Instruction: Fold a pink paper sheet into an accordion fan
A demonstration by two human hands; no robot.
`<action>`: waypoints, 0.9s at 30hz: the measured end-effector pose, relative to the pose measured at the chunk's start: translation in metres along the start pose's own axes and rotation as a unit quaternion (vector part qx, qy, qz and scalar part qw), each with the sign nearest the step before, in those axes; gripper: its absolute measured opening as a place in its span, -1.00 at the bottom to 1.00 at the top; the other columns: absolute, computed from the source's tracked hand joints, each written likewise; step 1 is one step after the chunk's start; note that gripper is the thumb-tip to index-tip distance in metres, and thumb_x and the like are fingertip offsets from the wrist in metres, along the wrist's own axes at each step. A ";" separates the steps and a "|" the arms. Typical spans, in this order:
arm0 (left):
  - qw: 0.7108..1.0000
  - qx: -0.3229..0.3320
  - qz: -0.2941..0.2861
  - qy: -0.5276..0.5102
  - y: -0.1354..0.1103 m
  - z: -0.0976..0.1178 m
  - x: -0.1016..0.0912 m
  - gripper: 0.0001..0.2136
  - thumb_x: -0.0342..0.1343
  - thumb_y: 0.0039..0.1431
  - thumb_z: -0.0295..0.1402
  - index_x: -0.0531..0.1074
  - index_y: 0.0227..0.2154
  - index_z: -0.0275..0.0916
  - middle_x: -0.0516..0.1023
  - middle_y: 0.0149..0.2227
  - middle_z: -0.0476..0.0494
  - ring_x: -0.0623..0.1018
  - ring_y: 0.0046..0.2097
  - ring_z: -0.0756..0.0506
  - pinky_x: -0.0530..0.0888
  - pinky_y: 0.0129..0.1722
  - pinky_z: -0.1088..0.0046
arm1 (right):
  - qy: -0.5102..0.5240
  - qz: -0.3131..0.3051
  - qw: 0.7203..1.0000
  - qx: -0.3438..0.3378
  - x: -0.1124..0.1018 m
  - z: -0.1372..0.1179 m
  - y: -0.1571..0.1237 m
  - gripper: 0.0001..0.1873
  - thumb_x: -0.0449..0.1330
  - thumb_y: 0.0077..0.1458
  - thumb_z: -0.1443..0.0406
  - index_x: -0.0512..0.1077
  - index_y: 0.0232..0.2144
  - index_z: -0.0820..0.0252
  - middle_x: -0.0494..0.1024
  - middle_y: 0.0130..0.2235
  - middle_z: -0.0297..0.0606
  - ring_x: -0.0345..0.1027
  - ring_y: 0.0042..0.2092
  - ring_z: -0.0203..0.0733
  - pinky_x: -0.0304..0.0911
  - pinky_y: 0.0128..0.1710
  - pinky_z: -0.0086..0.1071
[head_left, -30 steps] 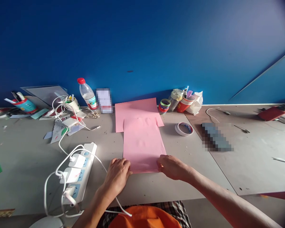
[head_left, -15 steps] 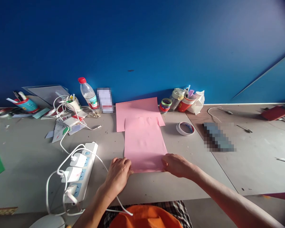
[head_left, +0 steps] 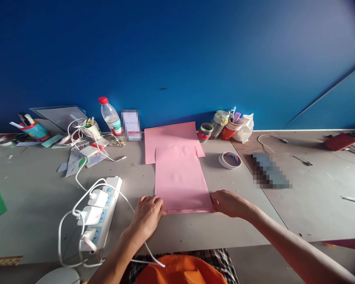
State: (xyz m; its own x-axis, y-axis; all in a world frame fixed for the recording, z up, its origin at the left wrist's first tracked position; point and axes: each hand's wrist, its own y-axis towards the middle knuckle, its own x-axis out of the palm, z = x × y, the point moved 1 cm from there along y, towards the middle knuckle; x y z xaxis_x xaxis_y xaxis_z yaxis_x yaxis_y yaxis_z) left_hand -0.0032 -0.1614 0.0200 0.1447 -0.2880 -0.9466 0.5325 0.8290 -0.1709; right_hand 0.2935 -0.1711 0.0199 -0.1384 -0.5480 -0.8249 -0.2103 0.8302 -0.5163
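Observation:
A sheet of pink paper [head_left: 182, 177] lies on the grey table in front of me, with a narrow strip along its near edge that looks folded. My left hand [head_left: 149, 211] rests at the near left corner, fingers curled and closed on the edge. At the near right corner, my right hand [head_left: 227, 202] is closed with its fingertips at the paper's edge; its thumb is mostly hidden. Behind, a second pink sheet [head_left: 173, 134] lies partly under the first one's far end and reaches up to the blue wall.
A power strip [head_left: 114, 197] with white chargers and looping cables lies left of the paper. Tape rolls [head_left: 230, 160] and a blurred dark object [head_left: 270, 170] lie to the right. A bottle [head_left: 111, 118], a jar [head_left: 220, 122] and a red cup [head_left: 232, 129] line the wall.
My right hand has slid right along the near edge, out to the paper's corner, uncovering more of the narrow strip. My left hand has stayed at the left corner.

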 end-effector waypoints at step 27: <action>0.999 0.010 0.002 0.038 0.000 0.001 0.002 -0.93 0.09 0.17 -0.42 0.31 -0.40 -0.19 0.48 -0.32 -0.02 0.47 -0.25 -0.09 0.26 -0.13 0.30 | -0.130 0.313 0.918 -0.207 0.063 -0.059 -0.035 -0.58 0.00 0.09 0.47 0.34 0.02 0.29 0.43 -0.02 -0.04 0.24 -0.03 0.03 0.24 -0.05 -0.11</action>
State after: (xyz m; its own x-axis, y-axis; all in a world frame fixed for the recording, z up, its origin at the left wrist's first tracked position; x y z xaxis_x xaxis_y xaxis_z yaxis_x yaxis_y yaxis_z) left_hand -0.0020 -0.1626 0.0185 0.0825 -0.2468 -0.9655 0.5485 0.8202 -0.1628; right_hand 0.2351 -0.2407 0.0001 -0.1342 0.1108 -0.9847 -0.5254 0.8346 0.1656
